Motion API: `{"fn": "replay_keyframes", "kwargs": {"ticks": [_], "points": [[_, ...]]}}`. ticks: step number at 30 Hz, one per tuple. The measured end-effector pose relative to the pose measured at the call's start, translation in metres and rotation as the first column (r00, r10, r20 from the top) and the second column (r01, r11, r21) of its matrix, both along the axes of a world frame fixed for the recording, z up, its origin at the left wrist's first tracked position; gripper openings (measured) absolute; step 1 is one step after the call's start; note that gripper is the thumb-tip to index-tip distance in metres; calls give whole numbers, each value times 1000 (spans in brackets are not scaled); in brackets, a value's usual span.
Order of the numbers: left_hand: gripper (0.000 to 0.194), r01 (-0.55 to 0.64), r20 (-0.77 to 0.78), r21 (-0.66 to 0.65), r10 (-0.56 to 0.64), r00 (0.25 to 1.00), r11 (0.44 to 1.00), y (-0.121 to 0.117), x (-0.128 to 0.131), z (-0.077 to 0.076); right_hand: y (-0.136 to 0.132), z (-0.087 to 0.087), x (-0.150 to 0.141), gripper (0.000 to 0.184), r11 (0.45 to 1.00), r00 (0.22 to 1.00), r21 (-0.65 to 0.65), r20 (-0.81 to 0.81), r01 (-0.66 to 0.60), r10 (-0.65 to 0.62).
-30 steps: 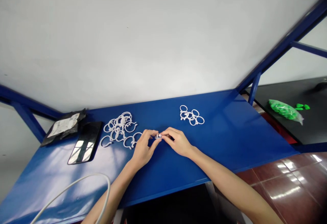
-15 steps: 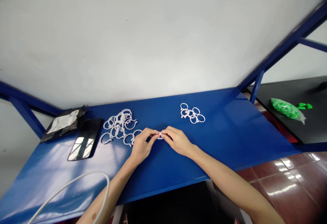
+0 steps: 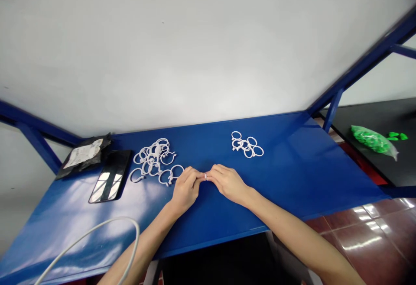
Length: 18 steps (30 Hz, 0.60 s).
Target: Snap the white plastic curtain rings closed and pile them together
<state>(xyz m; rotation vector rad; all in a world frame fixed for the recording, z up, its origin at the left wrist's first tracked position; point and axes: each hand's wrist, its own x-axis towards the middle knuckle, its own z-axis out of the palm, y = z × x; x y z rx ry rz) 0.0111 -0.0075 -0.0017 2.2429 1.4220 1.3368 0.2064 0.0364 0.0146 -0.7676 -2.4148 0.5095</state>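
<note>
My left hand (image 3: 186, 187) and my right hand (image 3: 227, 182) meet over the middle of the blue table, fingertips pinched together. Between them is a small white plastic ring (image 3: 206, 176), gripped from both sides; most of it is hidden by my fingers. To the left, just beyond my left hand, lies a loose pile of white plastic rings (image 3: 152, 160), some of them with a gap in the loop and small knobs at the ends. Several more white rings (image 3: 247, 144), which look closed, form a smaller group behind my right hand.
On the left lie a black phone (image 3: 110, 179) and a black plastic parcel (image 3: 85, 153) with a white label. A white cable (image 3: 94, 228) loops across the front left. Blue frame bars flank the blue table (image 3: 292, 159). A bag of green pieces (image 3: 373, 140) sits on a dark table at right.
The white ring's lower arc, visible before below the fingertips, is now hidden. My fingers have closed tighter around the knobs. The whole view has shifted slightly.
</note>
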Motion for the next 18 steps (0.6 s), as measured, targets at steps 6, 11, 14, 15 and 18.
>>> {"fn": "replay_keyframes", "kwargs": {"ticks": [6, 11, 14, 15, 18], "points": [[12, 24, -130, -12, -25, 991, 1000, 6, -2, 2, 4, 2, 1, 28, 1000, 1000, 8, 14, 20, -20], [13, -107, -328, -8, 98, 939, 994, 12, -17, 17, 12, 6, 3, 23, 990, 990, 33, -21, 138, -137], [18, -237, -439, 28, 225, 870, 971, 11, -36, 21, 22, 10, 15, 23, 936, 940, 91, -27, 341, -340], [20, -267, -475, 35, 251, 843, 963, 10, -41, 20, 27, 11, 21, 23, 896, 902, 107, -26, 432, -432], [19, -281, -561, 14, 240, 792, 960, 8, -53, 15, 42, 14, 42, 21, 740, 741, 120, 45, 662, -670]]}}
